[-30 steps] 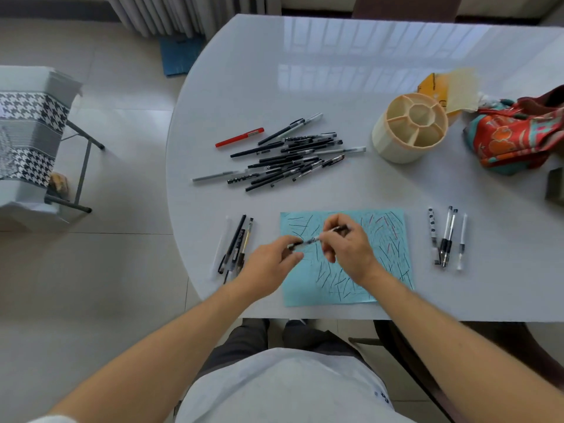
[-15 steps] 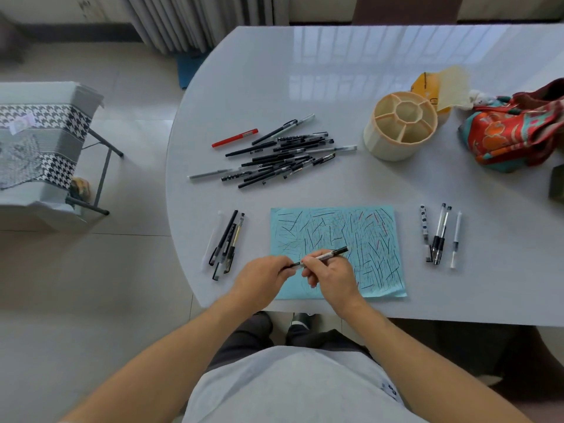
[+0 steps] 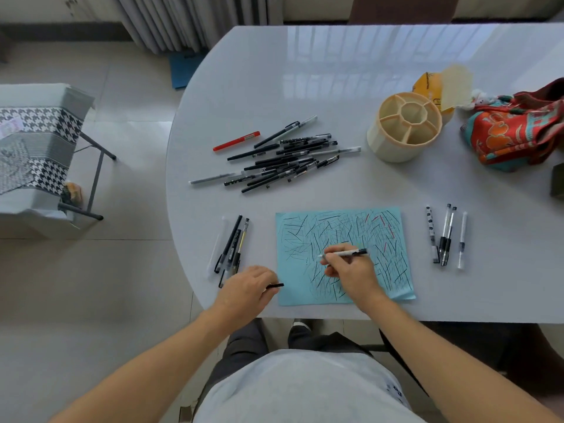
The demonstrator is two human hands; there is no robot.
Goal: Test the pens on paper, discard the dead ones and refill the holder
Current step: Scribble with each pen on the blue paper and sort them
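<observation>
The right hand (image 3: 351,271) pinches an uncapped pen (image 3: 343,253) between curled fingers, barrel lying nearly flat and pointing right, its tip end toward the left over the blue paper (image 3: 381,233). The left hand (image 3: 247,290) is curled round a small black piece (image 3: 274,285), most likely the cap, at the paper's left edge, just beside the group of pens (image 3: 232,245) laid out on the left.

To do this test well, the pen should be tilted up more so the tip meets the sheet squarely, then drawn in a short firm stroke on a bare patch. The paper is already crowded with black and red marks, so a fresh line must be placed where it can be told apart; the lower left corner looks least marked. The left hand could press the sheet flat, since the lower right corner curls at the bench (image 3: 305,87) edge.

The untested heap (image 3: 283,157) lies beyond the paper, the cream holder (image 3: 404,126) stands empty to the right of it, and a second sorted group (image 3: 445,236) rests right of the paper. Which group is the dead one cannot be told.
</observation>
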